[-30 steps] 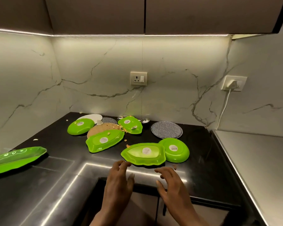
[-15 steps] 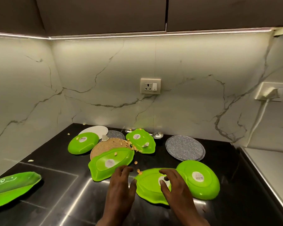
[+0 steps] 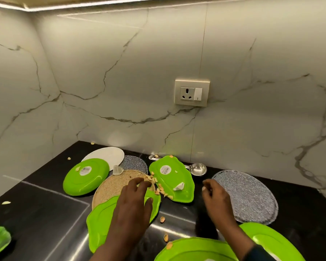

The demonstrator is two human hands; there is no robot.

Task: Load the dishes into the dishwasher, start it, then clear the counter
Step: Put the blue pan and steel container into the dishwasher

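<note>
Head view: hands over upturned green dishes on black counter

Left hand [image 3: 133, 206] lies on a leaf-shaped green plastic dish [image 3: 102, 221], face down, long axis running from near left to far right; fingers bent, tips at scattered nut shells [image 3: 154, 180] beside a round cork mat [image 3: 113, 185]. Right hand [image 3: 217, 199] hovers, fingers loosely curled, holding nothing visible. Second leaf-shaped green dish [image 3: 172, 178] lies face down, long axis pointing toward the wall, on the glossy black counter [image 3: 36, 219]
</note>
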